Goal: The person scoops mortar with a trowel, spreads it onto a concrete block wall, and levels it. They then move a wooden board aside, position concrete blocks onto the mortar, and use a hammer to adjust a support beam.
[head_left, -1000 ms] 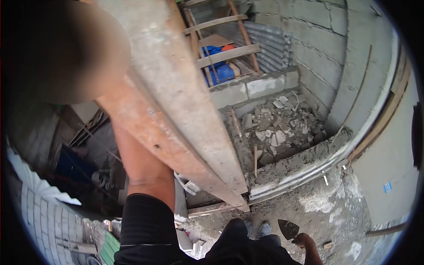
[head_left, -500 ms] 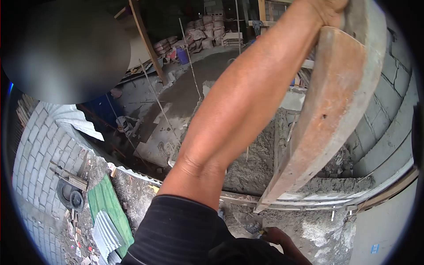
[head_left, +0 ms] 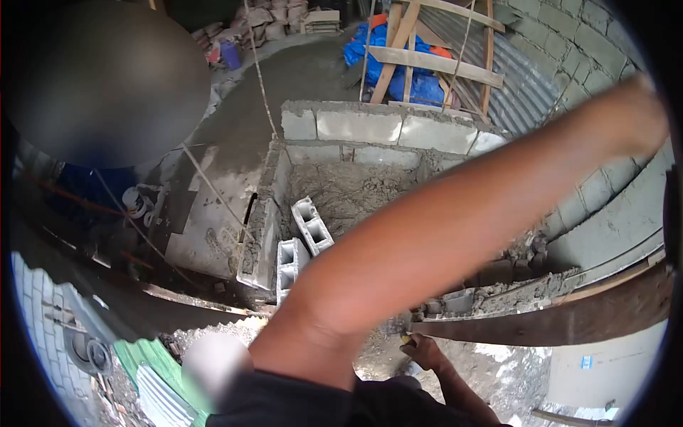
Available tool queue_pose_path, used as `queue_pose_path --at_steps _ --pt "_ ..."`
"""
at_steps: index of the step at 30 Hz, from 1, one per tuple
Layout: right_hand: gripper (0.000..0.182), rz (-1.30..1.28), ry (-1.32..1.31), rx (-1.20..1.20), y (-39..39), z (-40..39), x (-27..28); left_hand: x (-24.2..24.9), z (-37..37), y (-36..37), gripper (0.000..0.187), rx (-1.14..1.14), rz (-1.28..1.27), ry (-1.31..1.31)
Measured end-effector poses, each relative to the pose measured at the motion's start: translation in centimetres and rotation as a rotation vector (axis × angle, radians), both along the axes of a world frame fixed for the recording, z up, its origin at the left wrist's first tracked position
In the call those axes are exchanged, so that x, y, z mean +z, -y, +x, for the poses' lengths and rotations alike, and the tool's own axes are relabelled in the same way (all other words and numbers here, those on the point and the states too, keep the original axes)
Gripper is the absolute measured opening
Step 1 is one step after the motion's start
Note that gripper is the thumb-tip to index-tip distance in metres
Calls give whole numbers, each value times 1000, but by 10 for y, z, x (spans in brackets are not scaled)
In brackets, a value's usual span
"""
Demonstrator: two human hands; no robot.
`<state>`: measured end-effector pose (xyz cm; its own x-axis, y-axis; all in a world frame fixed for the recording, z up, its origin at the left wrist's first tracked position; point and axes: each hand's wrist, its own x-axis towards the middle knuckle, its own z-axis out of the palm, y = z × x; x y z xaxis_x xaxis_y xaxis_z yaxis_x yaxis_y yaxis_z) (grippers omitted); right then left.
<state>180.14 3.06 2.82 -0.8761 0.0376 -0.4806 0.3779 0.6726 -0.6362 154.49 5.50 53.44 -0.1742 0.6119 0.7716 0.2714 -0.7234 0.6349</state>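
My left arm stretches across the view to the upper right, and my left hand [head_left: 644,117] is smeared by motion near the right edge, beside the block wall [head_left: 597,57]. Its fingers do not show clearly. Below it, a long brown wooden plank [head_left: 541,331] lies along the near wall's edge, apart from the hand as far as I can see. Low in the middle, my right hand [head_left: 425,352] is closed around the yellow handle of a trowel [head_left: 406,341]. The trowel's grey blade, close to the plank's left end, is partly hard to make out against the ground.
Two hollow blocks [head_left: 311,226] lean inside a low block enclosure [head_left: 359,127] with rough mortar on its floor. Thin rods [head_left: 257,71] stand upright beyond. Blue tarp [head_left: 427,89] and boards lie behind. Corrugated sheets [head_left: 165,395] are lower left. Blurred patches cover parts of the left side.
The plank, earlier slanting upward by my left hand, now lies low along the wall. My left hand has moved down and right in view. The view has shifted, showing the enclosure.
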Motion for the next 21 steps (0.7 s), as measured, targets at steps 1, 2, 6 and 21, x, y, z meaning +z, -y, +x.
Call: queue_pose_path --at_steps 1,2,6,21 --pt "37 -12 -61 -118 5 -4 -4 -39 -33 28 50 94 -50 90" --pt "31 -27 -122 -225 10 -7 -15 -86 -65 72 45 136 -59 226" --pt "27 -159 -305 -336 0 -5 -142 -373 -126 199 83 913 -929 382" --pt "39 232 225 -701 -51 -214 -307 -739 -112 388 120 1558 -1957 342"
